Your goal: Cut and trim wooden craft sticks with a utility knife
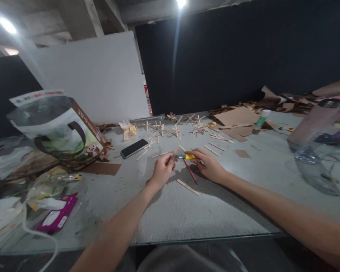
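Observation:
My right hand (pixel 208 164) is closed on a yellow utility knife (pixel 190 156), its grey blade end pointing left. My left hand (pixel 163 167) pinches a small wooden craft stick (pixel 176 150), mostly covered by the fingers; the knife's tip meets it there. Beneath the hands a dark red pencil (pixel 190 172) lies slanted on the table. Closer to the front, a flat craft stick (pixel 187 187) with small notches or slots lies by itself. Beyond the hands are several loose sticks (pixel 212 150) and crossed stick pieces (pixel 176 130).
A black phone (pixel 134 148) lies left of the sticks. Further left stand a large printed bag (pixel 61 132) and a purple wipes pack (pixel 58 214). Cardboard sheets (pixel 236 118), a glue stick (pixel 262 120) and a pinkish bottle (pixel 308 122) occupy the right side.

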A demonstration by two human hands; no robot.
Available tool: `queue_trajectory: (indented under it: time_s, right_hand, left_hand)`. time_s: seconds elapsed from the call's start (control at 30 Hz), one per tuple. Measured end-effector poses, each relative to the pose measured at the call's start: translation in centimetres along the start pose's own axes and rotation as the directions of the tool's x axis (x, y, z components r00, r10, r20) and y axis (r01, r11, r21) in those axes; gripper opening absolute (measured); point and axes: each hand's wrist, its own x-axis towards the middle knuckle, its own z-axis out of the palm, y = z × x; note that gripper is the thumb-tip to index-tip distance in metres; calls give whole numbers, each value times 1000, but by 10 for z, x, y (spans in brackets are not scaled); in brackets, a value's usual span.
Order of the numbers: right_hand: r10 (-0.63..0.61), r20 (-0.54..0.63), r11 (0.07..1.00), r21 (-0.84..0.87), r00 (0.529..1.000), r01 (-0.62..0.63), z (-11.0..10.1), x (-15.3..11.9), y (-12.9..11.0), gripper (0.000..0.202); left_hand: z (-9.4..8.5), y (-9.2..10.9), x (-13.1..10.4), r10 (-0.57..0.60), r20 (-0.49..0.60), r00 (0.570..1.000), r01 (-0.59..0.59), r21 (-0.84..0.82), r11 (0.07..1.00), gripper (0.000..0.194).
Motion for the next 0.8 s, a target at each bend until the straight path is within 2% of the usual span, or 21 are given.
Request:
queue_trajectory:
  time_s: [0.3,0.8]
  right_hand:
    - [0,7,1000,7,1000,0,-1,0,0,39]
    - [4,6,1000,-1,1000,-4,-1,-1,-1,36]
  left_hand:
    - [1,4,0,11,-30,999,-11,-3,1000,41]
    - [0,3,0,-8,-9,1000,8,-15,1000,43]
